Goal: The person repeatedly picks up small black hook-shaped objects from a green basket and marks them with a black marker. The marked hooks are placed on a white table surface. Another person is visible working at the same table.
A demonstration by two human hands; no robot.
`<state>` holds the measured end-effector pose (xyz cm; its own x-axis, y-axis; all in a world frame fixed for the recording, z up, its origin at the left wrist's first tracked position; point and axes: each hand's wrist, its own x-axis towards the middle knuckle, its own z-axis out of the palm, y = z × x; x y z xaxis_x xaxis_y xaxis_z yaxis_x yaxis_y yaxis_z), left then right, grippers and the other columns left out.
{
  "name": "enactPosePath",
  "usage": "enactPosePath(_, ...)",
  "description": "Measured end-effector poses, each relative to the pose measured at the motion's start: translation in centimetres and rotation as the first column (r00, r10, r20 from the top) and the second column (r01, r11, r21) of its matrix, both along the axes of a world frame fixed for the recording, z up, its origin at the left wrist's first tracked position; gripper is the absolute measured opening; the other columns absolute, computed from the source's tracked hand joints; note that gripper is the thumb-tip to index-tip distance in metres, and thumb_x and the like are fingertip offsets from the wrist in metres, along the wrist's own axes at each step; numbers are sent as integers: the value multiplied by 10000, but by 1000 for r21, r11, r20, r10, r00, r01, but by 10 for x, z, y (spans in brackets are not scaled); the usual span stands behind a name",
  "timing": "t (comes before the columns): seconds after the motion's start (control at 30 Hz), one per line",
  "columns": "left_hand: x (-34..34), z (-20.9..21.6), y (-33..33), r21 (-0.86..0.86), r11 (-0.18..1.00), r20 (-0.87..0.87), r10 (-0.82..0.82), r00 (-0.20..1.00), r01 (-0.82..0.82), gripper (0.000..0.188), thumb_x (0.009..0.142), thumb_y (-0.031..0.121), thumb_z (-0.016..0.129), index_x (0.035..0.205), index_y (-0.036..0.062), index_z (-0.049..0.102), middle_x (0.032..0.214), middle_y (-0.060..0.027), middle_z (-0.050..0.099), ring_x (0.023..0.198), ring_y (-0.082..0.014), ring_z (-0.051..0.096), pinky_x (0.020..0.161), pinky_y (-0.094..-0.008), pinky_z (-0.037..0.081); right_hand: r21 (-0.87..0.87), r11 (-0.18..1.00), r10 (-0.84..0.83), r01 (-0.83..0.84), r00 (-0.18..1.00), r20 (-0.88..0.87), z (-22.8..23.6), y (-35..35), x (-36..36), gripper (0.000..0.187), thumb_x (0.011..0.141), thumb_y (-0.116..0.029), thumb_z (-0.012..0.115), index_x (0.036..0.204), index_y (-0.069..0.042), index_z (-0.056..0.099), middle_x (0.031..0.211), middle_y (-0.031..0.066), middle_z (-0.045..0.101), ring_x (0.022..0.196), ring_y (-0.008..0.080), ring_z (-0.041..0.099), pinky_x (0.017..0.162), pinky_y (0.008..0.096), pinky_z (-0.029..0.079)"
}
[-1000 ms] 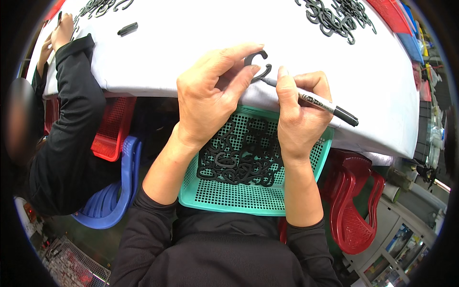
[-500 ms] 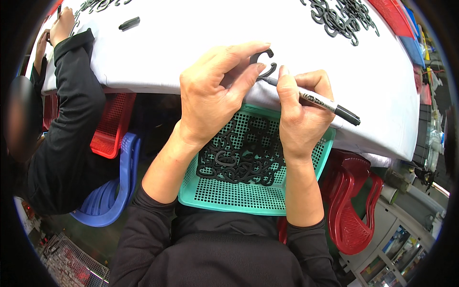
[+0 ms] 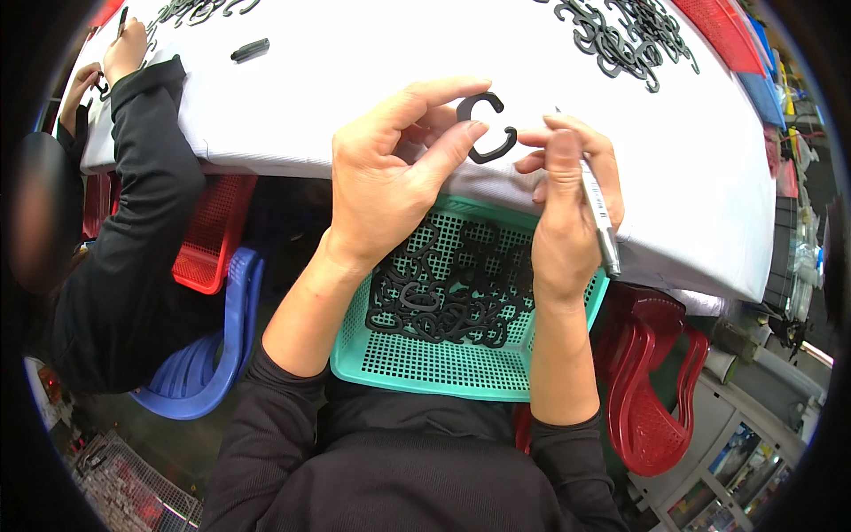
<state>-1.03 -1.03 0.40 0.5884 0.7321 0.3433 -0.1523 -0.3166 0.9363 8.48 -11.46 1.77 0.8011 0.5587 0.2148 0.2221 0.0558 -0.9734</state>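
Between thumb and index finger of my left hand point(image 3: 377, 173), a black C-shaped ring point(image 3: 464, 108) is pinched above the table's near edge, its gap facing right. My right hand point(image 3: 567, 226) holds a silver-grey marker pen point(image 3: 597, 206), tilted with its thin tip pointing up and away from the ring. Fingertips of that hand are at the ring's lower end; whether they touch it I cannot tell. Below both hands, a green mesh basket point(image 3: 443, 384) rests at my lap, containing several black curved pieces point(image 3: 434, 306) like the one held.
On the white-covered table point(image 3: 355, 53) lie a short black cylinder point(image 3: 250, 50) and a pile of black hooks point(image 3: 612, 40) at far right. A co-worker's dark sleeve point(image 3: 146, 186) reaches in from the left. Red basket point(image 3: 211, 244), blue chair point(image 3: 235, 310) and dark red chair point(image 3: 656, 434) stand beside me.
My right hand has swung the pen from pointing at the ring to nearly upright, its tip now away. The ring has turned slightly in my left fingers, showing its C more fully.
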Motion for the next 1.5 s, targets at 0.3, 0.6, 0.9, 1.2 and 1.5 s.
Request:
enactPosePath(0.3, -8, -1, 4, 553, 827, -35, 144, 989, -101, 370, 756, -92, 653, 1089, 67, 679, 1084, -80, 644, 952, -185, 591, 726, -267, 513, 23, 999, 31, -26, 969, -246, 11, 0, 4, 116, 834, -61, 696, 913, -26, 617, 726, 33, 643, 637, 42, 526, 572, 176, 416)
enactPosePath(0.6, -3, 2, -3, 338, 934, -123, 163, 979, -114, 225, 767, -33, 684, 977, 41, 712, 870, -48, 701, 761, -120, 629, 698, -245, 507, 68, 998, 6, 12, 967, -256, 20, -8, 7, 198, 909, -156, 624, 1010, 12, 647, 688, 11, 608, 599, 39, 485, 542, 172, 369)
enactPosePath(0.9, -1, 2, -4, 177, 980, -187, 129, 974, -96, 148, 809, 40, 697, 952, 4, 703, 795, -48, 705, 676, -80, 631, 624, -210, 493, 61, 997, -42, 52, 989, -144, 5, -2, -4, 210, 835, -65, 692, 713, -28, 525, 622, -2, 560, 533, 43, 501, 474, 192, 384)
enactPosePath(1.2, 4, -1, -7, 255, 958, -170, 181, 969, -134, 151, 801, 58, 711, 947, 19, 708, 749, -18, 685, 558, -36, 540, 509, -187, 423, -10, 996, -88, 89, 994, 62, -15, 5, -2, 203, 795, -46, 695, 682, -24, 528, 576, 7, 546, 510, 48, 485, 464, 209, 377)
enactPosePath(1.5, 7, -5, -7, 230, 959, -125, 197, 973, -164, 113, 764, 76, 721, 867, 39, 696, 693, -53, 645, 517, -120, 538, 475, -238, 421, -25, 996, -87, 91, 989, 118, -14, 8, -2, 201, 784, -46, 704, 680, -26, 533, 568, 5, 551, 508, 52, 498, 463, 209, 386)
